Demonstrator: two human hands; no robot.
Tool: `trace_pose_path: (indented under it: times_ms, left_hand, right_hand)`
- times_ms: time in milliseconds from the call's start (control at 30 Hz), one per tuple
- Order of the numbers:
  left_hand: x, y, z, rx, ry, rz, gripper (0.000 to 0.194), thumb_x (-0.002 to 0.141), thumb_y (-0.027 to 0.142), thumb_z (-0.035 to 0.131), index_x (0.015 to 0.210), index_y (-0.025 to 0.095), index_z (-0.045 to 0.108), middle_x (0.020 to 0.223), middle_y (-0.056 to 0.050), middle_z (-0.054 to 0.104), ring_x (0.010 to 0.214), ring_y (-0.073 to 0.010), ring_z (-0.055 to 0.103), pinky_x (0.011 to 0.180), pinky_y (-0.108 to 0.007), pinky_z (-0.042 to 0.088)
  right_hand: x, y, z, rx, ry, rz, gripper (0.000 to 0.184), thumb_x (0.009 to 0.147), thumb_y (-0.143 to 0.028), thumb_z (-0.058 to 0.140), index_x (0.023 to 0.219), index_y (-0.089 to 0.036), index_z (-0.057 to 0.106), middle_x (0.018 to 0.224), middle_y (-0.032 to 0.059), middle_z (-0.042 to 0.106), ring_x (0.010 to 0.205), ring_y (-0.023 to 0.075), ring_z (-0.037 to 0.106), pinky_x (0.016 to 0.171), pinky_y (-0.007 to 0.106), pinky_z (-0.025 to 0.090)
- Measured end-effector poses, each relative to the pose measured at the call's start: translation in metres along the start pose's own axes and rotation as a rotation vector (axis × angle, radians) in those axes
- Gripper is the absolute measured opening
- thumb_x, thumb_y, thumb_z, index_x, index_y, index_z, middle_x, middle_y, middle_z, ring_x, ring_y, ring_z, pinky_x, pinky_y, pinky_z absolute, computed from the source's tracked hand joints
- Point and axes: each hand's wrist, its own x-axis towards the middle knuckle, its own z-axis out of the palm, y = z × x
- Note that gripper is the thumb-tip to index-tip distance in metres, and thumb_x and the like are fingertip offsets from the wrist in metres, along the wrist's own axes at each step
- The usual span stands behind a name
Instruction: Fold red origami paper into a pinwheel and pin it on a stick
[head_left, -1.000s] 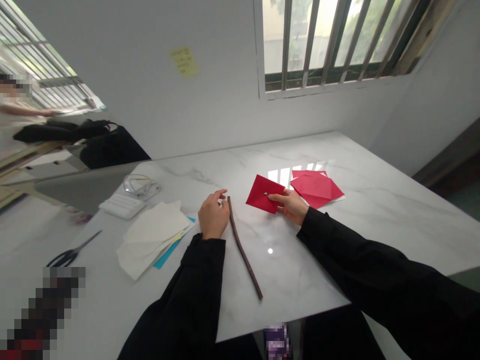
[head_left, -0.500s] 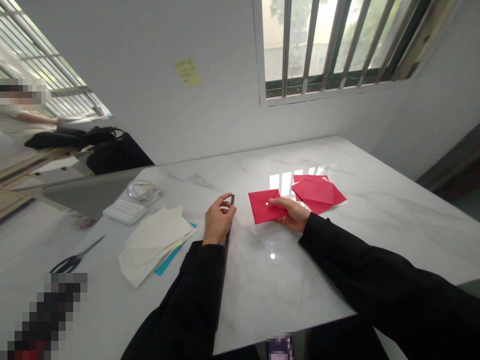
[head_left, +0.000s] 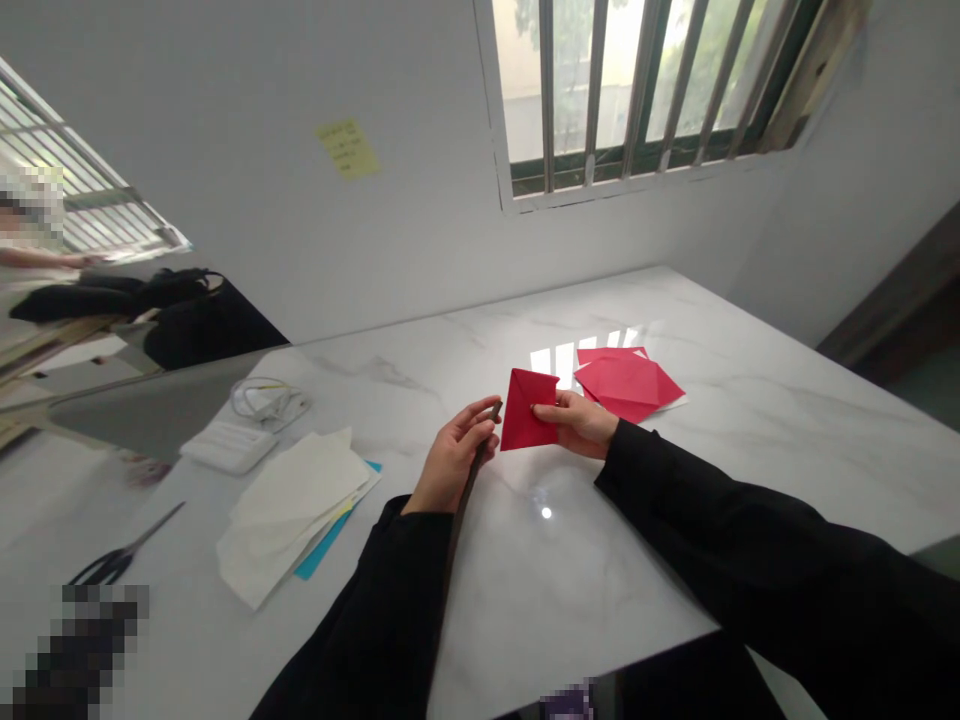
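My left hand [head_left: 452,462] is closed round the top of a thin brown stick [head_left: 466,493], which runs down along my black sleeve. The stick's tip sits just left of a folded red paper [head_left: 525,421]. My right hand [head_left: 576,422] pinches that red paper by its right edge and holds it tilted above the white marble table [head_left: 750,430]. The two hands are close together near the table's middle.
More folded red papers [head_left: 628,382] lie just behind my right hand. A stack of white sheets over a blue one [head_left: 294,497], scissors [head_left: 112,563], a white keypad [head_left: 227,444] and a coiled cable [head_left: 268,397] lie at the left. Another person stands far left.
My left hand picked the stick up off the table and brought its tip right, toward the red paper. My right hand turned the red paper more upright.
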Motion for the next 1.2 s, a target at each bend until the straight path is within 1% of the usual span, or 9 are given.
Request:
trace_pose_path:
  times_ms: [100,200,300,433,567,700,800,1033,1200]
  left_hand:
    - [-0.003,0.001,0.004,-0.066,-0.033,-0.025,0.053,0.078,0.034,0.088,0.127,0.02,0.075,0.108,-0.006,0.072,0.069,-0.0078,0.058,0.071,-0.024,0.052]
    - [-0.008,0.005,0.006,-0.085,-0.081,-0.013,0.051,0.078,0.032,0.09,0.125,0.019,0.075,0.107,-0.006,0.073,0.07,-0.0081,0.06,0.072,-0.023,0.053]
    - [-0.014,0.011,0.009,-0.107,-0.179,0.004,0.045,0.078,0.029,0.091,0.118,0.018,0.076,0.102,-0.005,0.073,0.074,-0.0098,0.064,0.073,-0.023,0.053]
    - [-0.021,0.014,0.013,-0.145,-0.35,0.033,0.038,0.076,0.023,0.093,0.111,0.022,0.076,0.096,-0.002,0.073,0.071,-0.0099,0.066,0.067,-0.022,0.053]
    - [-0.023,0.012,0.014,-0.129,-0.451,0.047,0.041,0.075,0.024,0.094,0.111,0.024,0.076,0.099,-0.002,0.075,0.067,-0.0101,0.066,0.056,-0.019,0.05]
    - [-0.024,0.011,0.015,-0.088,-0.497,0.058,0.042,0.073,0.03,0.097,0.11,0.024,0.077,0.092,-0.001,0.073,0.064,-0.009,0.063,0.051,-0.017,0.046]
    - [-0.024,0.011,0.015,-0.078,-0.529,0.038,0.044,0.072,0.03,0.098,0.11,0.022,0.078,0.083,0.001,0.069,0.056,-0.0055,0.056,0.047,-0.015,0.042]
    - [-0.024,0.011,0.014,-0.076,-0.531,0.025,0.043,0.07,0.025,0.098,0.109,0.023,0.079,0.081,0.003,0.066,0.055,-0.0046,0.053,0.045,-0.014,0.039]
    - [-0.024,0.011,0.015,-0.061,-0.53,0.032,0.046,0.069,0.028,0.099,0.109,0.023,0.079,0.082,0.002,0.065,0.058,-0.0052,0.052,0.046,-0.014,0.037]
  right_hand:
    - [0.003,0.002,-0.007,-0.047,-0.029,-0.035,0.054,0.062,-0.035,0.104,0.106,-0.014,0.08,0.103,0.0085,0.083,0.093,0.0199,0.078,0.093,0.033,0.061]
    - [0.005,0.005,-0.012,-0.08,-0.107,-0.058,0.052,0.061,-0.035,0.105,0.1,-0.014,0.079,0.094,0.0079,0.082,0.086,0.0197,0.077,0.088,0.034,0.06]
    - [0.004,0.005,-0.014,-0.111,-0.198,-0.082,0.046,0.063,-0.036,0.104,0.094,-0.014,0.077,0.089,0.0066,0.08,0.084,0.0197,0.076,0.085,0.034,0.06]
    - [0.001,0.003,-0.01,-0.135,-0.278,-0.141,0.038,0.065,-0.032,0.103,0.078,-0.017,0.07,0.076,0.0018,0.075,0.079,0.0179,0.074,0.079,0.032,0.06]
    - [-0.002,0.002,-0.003,-0.129,-0.316,-0.173,0.039,0.065,-0.032,0.102,0.069,-0.018,0.066,0.072,0.0018,0.073,0.073,0.0153,0.072,0.078,0.032,0.062]
    - [-0.006,-0.002,0.002,-0.169,-0.335,-0.146,0.039,0.066,-0.031,0.102,0.066,-0.016,0.066,0.071,0.0025,0.072,0.066,0.0133,0.07,0.064,0.024,0.06]
    - [-0.008,-0.004,0.003,-0.172,-0.343,-0.137,0.038,0.066,-0.031,0.102,0.068,-0.015,0.068,0.069,0.0016,0.071,0.06,0.0122,0.068,0.059,0.022,0.059]
    - [-0.009,-0.002,0.003,-0.176,-0.347,-0.169,0.034,0.066,-0.025,0.102,0.07,-0.015,0.069,0.075,0.0019,0.073,0.065,0.0133,0.071,0.059,0.023,0.059]
    - [-0.009,0.0,0.0,-0.18,-0.344,-0.191,0.03,0.069,-0.021,0.1,0.072,-0.016,0.07,0.077,0.0017,0.075,0.07,0.0144,0.074,0.067,0.025,0.062]
